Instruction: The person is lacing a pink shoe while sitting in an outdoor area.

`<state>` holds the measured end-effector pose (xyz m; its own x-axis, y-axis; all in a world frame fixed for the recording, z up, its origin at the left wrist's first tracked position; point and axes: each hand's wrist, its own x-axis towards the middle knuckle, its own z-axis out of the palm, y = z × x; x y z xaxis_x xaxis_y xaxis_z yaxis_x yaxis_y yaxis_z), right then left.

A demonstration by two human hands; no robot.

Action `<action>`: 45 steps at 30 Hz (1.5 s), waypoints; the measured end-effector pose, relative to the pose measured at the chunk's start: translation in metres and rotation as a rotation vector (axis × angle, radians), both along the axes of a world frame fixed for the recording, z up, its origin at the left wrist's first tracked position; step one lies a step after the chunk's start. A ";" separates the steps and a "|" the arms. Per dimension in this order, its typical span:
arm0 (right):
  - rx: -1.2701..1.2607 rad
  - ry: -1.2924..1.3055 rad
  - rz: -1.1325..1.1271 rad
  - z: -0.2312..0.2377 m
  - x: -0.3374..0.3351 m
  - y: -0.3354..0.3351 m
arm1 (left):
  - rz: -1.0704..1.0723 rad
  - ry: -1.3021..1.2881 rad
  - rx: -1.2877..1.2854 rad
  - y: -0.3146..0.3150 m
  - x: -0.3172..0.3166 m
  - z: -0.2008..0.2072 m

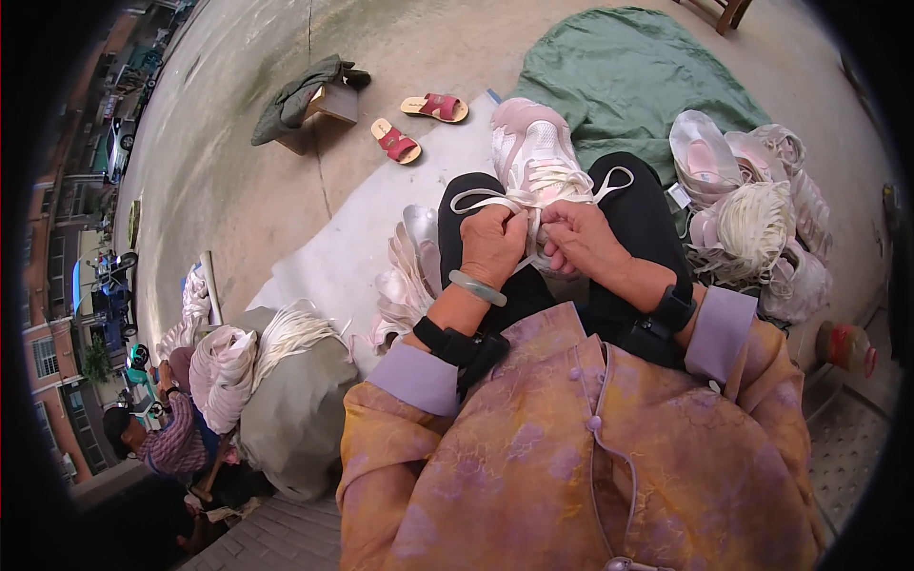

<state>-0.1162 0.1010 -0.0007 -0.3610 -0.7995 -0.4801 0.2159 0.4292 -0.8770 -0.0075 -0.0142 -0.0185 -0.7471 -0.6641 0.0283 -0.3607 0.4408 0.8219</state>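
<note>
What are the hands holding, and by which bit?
The left hand and right hand pinch the flat white laces of a pink-and-white mesh sneaker, near its ankle end; exact spots are hidden.

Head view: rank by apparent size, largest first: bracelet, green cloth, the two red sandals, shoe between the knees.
1. Green cloth
2. Shoe between the knees
3. Left red sandal and right red sandal: too alike to rank
4. Bracelet
</note>
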 end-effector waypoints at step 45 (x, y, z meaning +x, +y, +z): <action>-0.071 0.963 0.096 -0.021 -0.047 0.047 | 0.018 -0.091 0.349 0.066 -0.054 -0.013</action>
<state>-0.1633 0.1478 -0.0217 -0.5057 -0.8619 0.0373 -0.6415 0.3468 -0.6843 -0.0618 0.0515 -0.0311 -0.7239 -0.6353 -0.2688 -0.4449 0.1321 0.8858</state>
